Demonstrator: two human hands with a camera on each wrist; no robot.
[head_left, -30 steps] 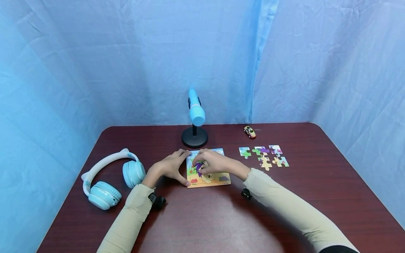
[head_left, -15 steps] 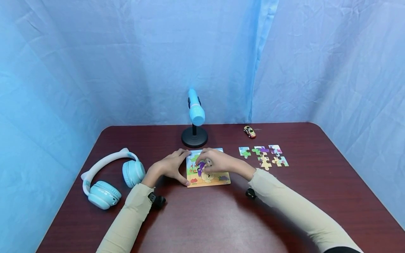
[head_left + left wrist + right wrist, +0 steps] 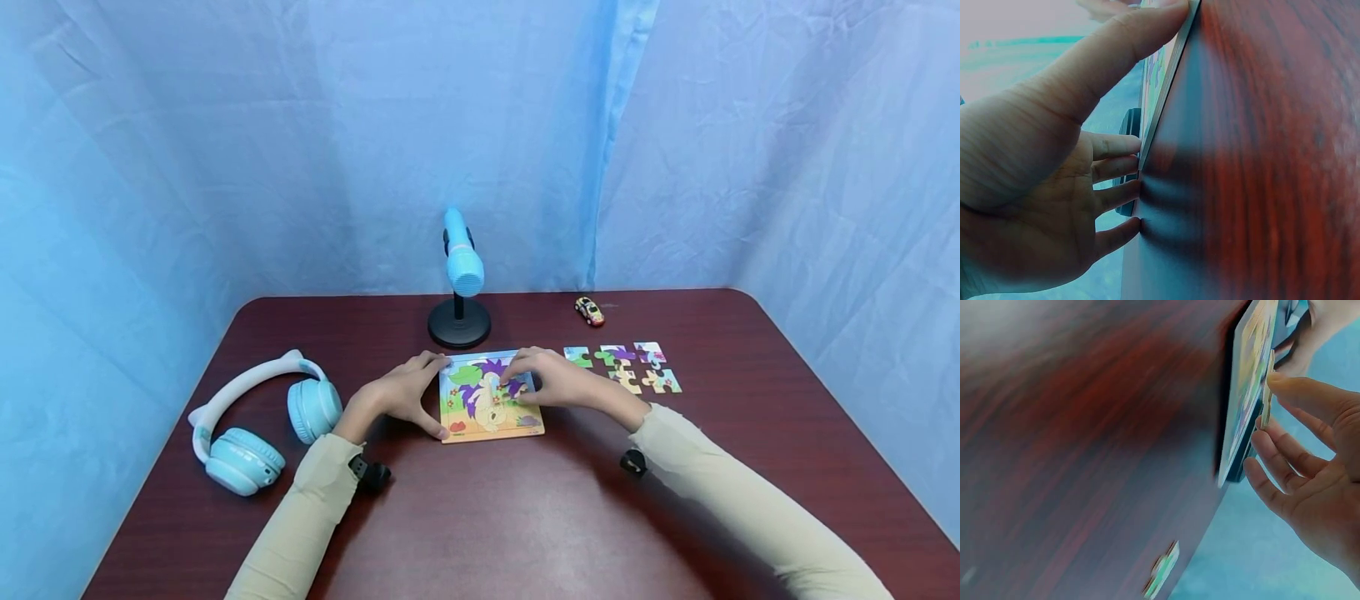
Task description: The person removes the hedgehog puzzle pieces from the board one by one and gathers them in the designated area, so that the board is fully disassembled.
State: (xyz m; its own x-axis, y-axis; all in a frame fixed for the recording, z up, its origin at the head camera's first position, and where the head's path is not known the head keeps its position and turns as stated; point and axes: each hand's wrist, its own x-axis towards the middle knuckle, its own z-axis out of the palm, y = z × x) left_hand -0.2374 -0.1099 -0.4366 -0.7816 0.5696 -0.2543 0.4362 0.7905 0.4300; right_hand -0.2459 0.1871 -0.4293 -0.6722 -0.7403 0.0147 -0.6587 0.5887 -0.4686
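My right hand (image 3: 558,379) pinches a puzzle piece (image 3: 1267,403) between thumb and fingertips, over the right part of the puzzle board (image 3: 459,400). In the head view the piece shows purple and green patches. The board is flat on the table, with a cartoon picture inside a light border. At its left side, my left hand (image 3: 405,392) spreads thumb and fingers along the edge. Its thumb touches the near left corner and the index fingertip reaches the far left corner. In the left wrist view the fingers (image 3: 1113,145) lie fairly straight beside the board's edge.
Several loose puzzle pieces (image 3: 617,356) lie right of the board. Behind them is a toy car (image 3: 589,311). A blue microphone (image 3: 465,267) on a round black stand (image 3: 459,323) stands behind the board. Blue and white headphones (image 3: 247,458) lie on the left of the table (image 3: 480,525).
My right hand has moved right across the board with the puzzle piece, uncovering the middle of the picture. My left hand has stayed at the board's left edge.
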